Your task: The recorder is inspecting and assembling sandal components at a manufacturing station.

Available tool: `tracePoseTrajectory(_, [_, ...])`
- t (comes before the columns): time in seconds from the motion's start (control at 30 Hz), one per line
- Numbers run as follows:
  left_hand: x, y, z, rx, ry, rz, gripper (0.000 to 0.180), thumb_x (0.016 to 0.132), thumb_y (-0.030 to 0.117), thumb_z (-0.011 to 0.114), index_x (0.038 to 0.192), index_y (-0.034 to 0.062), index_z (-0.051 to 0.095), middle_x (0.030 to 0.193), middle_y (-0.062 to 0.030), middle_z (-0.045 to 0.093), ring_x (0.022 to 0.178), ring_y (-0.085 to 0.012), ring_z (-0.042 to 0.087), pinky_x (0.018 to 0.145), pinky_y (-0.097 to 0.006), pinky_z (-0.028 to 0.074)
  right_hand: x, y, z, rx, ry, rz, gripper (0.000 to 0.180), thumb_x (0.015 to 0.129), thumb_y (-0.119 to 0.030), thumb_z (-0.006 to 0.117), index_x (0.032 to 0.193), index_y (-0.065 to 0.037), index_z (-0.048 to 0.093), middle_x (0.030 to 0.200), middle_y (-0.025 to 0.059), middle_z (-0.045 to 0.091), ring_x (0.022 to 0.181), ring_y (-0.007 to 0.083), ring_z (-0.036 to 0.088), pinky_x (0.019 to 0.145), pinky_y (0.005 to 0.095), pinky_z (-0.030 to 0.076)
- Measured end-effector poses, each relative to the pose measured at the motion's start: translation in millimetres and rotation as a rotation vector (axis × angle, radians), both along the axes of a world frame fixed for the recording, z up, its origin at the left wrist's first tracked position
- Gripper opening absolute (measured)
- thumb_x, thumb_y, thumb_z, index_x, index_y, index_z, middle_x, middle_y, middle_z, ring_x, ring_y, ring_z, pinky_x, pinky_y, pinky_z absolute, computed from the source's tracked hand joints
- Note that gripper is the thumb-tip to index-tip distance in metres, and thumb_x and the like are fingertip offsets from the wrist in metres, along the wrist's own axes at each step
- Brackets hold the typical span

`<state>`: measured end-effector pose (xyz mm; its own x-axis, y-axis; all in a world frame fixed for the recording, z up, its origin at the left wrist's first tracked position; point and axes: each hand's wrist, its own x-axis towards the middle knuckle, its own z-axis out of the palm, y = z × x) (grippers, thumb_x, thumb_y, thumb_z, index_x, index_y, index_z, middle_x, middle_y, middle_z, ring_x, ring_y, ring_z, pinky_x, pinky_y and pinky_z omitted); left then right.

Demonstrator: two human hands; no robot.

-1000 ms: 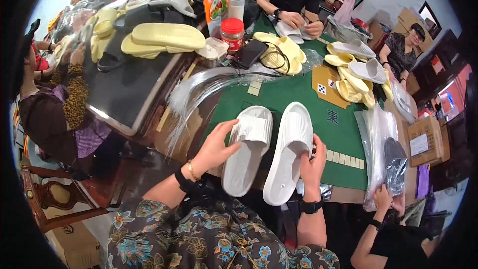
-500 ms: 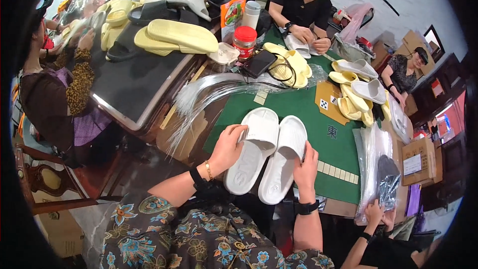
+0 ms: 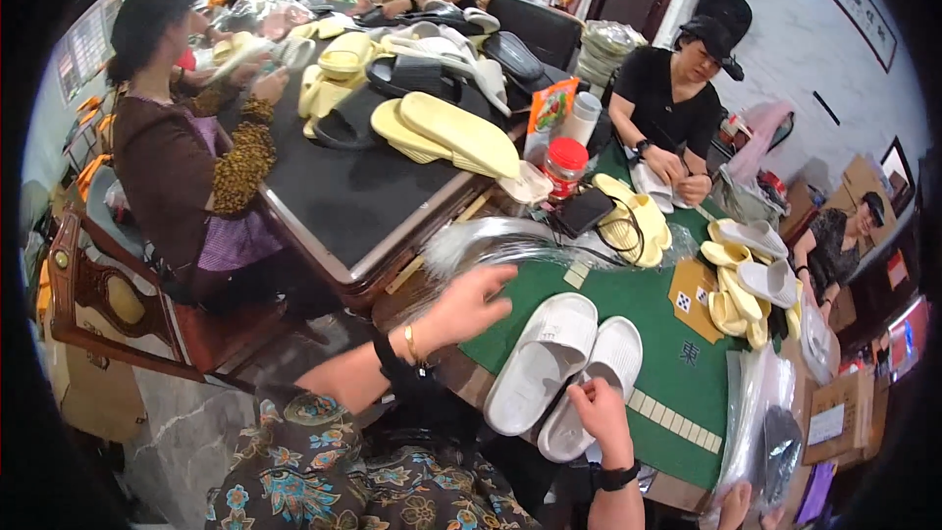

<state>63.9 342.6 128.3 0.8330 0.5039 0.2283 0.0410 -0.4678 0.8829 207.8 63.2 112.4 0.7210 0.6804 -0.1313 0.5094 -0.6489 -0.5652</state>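
Note:
A pair of white slide slippers lies side by side at the front edge of the green mat (image 3: 628, 309); the left slipper (image 3: 542, 358) and the right slipper (image 3: 618, 351) have ribbed straps and toes pointing away from me. My left hand (image 3: 466, 304) is off the slippers, in the air to their left. Its fingers are apart and reach toward a bundle of clear plastic strips (image 3: 471, 243). Over the footbed of the right slipper, my right hand (image 3: 601, 417) has its fingers curled together; whether anything is between them is hidden.
Yellow slippers (image 3: 446, 132) are heaped on the dark table (image 3: 363, 201) at the left. A red-lidded jar (image 3: 566, 165), a black box (image 3: 586, 211) and more slippers (image 3: 751, 280) stand beyond the mat. Plastic bags (image 3: 760, 412) lie at right. A co-worker (image 3: 672, 103) handles white slippers opposite.
My left hand has let go of the left slipper and moved away to the left. My right hand has shifted from the right slipper's outer side onto its footbed. The view has turned left.

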Motion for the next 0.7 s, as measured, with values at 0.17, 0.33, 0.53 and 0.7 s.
tracePoseTrajectory(0.17, [6,104,47,0.355,-0.142,0.394,0.053,0.082,0.012,0.073,0.131,0.0003,0.057,0.122,-0.0189,0.061,0.113,-0.0308,0.061,0.095,-0.042,0.051,10,37,0,-0.246,-0.187,-0.06,0.063,0.083,-0.06,0.064,0.083,0.002,0.073,0.083,0.0263,0.071,0.084,0.0436,0.07,0.076,0.0496,0.055])
tracePoseTrajectory(0.33, [3,170,61,0.906,0.2,0.756,0.064,0.076,0.006,0.072,0.137,0.0094,0.052,0.143,-0.0156,0.048,0.131,-0.0365,0.046,0.102,-0.047,0.044,16,46,-1,-0.308,-0.281,-0.156,0.056,0.085,-0.051,0.063,0.084,0.005,0.074,0.086,0.0283,0.07,0.084,0.0454,0.07,0.078,0.0511,0.056])
tracePoseTrajectory(0.53, [10,220,50,1.341,0.382,0.791,0.054,0.09,0.011,0.056,0.144,0.0152,0.048,0.152,-0.0132,0.041,0.142,-0.0339,0.037,0.113,-0.049,0.032,80,-21,27,-0.277,-0.318,-0.429,0.048,0.085,-0.042,0.067,0.093,0.005,0.072,0.093,0.0284,0.07,0.092,0.0446,0.069,0.083,0.0506,0.054])
tracePoseTrajectory(0.7, [12,246,46,1.471,0.42,0.763,0.047,0.094,0.017,0.051,0.14,0.0152,0.051,0.15,-0.0117,0.046,0.141,-0.0311,0.041,0.114,-0.048,0.031,142,-103,36,-0.319,-0.403,-0.621,0.058,0.086,-0.049,0.065,0.09,0.009,0.071,0.094,0.03,0.07,0.092,0.046,0.068,0.082,0.0523,0.053])
